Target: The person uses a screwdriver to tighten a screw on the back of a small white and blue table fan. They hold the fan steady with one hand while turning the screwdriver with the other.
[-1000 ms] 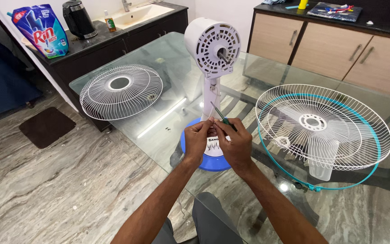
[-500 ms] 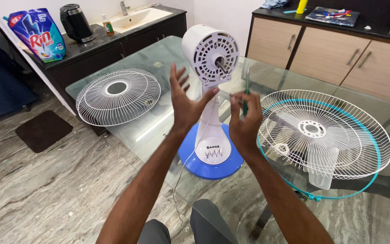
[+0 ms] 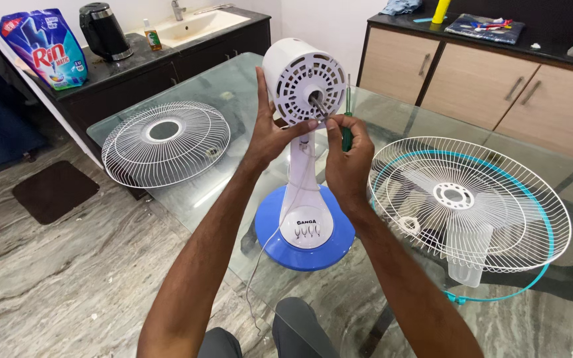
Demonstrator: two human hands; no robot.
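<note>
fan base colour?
Blue round fan base under a white stand; head view shows it best.
</note>
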